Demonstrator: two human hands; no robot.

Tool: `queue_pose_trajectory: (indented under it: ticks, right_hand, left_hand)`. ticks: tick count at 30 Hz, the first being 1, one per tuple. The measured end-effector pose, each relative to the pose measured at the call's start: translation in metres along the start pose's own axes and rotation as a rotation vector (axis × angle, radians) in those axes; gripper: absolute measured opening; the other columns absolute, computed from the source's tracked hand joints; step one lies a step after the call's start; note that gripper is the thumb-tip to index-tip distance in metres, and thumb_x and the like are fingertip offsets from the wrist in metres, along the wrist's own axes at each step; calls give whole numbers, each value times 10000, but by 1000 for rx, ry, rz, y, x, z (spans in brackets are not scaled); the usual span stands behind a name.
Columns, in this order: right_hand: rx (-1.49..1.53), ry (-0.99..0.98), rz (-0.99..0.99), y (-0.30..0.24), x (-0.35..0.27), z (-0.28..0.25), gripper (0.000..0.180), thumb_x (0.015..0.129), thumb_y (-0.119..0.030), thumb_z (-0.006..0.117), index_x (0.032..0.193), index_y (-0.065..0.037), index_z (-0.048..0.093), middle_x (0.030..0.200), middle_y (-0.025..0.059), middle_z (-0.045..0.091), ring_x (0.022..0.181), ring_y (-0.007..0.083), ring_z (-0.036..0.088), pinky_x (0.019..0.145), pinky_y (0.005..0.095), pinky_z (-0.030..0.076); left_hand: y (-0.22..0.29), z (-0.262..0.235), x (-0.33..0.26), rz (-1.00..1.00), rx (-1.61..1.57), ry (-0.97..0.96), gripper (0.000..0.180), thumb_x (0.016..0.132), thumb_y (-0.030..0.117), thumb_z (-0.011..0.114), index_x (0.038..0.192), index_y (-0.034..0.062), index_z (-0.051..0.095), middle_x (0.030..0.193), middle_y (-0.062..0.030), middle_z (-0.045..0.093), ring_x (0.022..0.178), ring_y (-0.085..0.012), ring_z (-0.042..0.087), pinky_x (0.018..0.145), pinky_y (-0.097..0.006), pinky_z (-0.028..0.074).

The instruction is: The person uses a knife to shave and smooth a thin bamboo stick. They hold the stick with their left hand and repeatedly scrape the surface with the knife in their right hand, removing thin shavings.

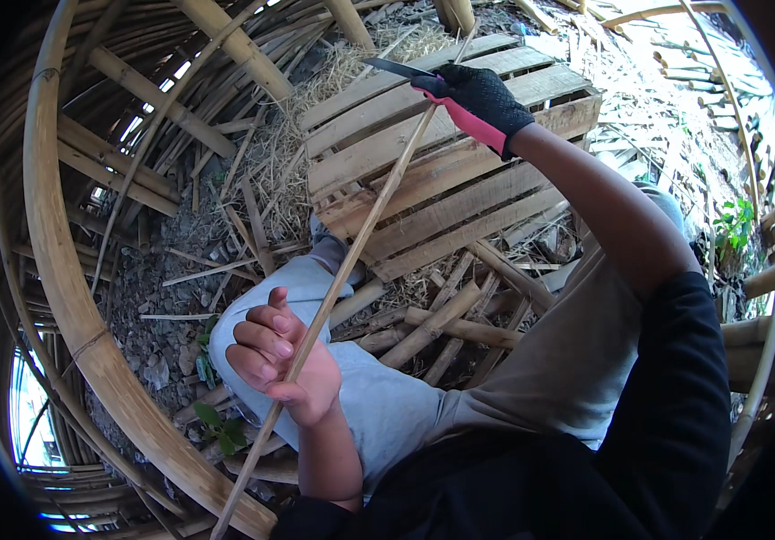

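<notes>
Gripping a long thin bamboo stick [351, 261], the bare left hand [281, 364] is closed around its lower part, above the person's knee. The gloved right hand [477, 101] is closed on a knife [396, 67] at the stick's upper end, over the wooden pallet [459, 189].

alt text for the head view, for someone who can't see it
A bare left hand grips a thin bamboo strip while the black-gloved right hand holds a knife at its far end. Below lie a wooden pallet, straw and bamboo poles.
</notes>
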State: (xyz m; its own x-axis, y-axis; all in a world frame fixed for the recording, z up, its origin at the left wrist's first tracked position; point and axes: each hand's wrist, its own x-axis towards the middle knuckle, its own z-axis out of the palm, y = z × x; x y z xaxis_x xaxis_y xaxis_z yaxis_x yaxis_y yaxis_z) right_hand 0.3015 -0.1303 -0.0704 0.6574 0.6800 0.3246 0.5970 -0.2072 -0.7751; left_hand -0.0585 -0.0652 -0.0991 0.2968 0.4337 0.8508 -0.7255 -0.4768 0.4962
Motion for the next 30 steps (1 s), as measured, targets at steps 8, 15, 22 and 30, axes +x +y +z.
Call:
queue_pose_trajectory:
  ticks: [8,15,22,30]
  right_hand:
    - [-170,-130,-175,19,0,4,402,993,-435,579,1173,-97,702,961,182,689,849,282,648,798,358,503]
    - [41,-109,87,39,12,-17,365,990,-373,599,1156,-55,665,763,52,613,695,141,562,671,304,482]
    - [381,-450,592,37,-11,-18,283,967,-387,535,893,-115,567,598,-41,417,389,110,378,363,302,293]
    - [564,-445,633,16,-34,0,306,977,-396,548,855,-116,556,556,-56,379,374,90,347,357,278,264]
  left_hand:
    - [5,2,4,-192,-410,148,482,1071,444,407,678,181,316,674,33,335,715,-152,387,851,-360,382]
    - [3,2,0,-164,-280,163,501,1055,327,392,608,168,231,595,29,219,600,-160,232,708,-372,323]
    - [-2,6,0,-155,-260,184,500,1031,290,416,589,163,220,566,27,214,573,-155,225,682,-367,324]
    - [-3,2,2,-128,-255,201,498,1017,271,429,583,168,209,557,32,209,561,-149,208,665,-356,302]
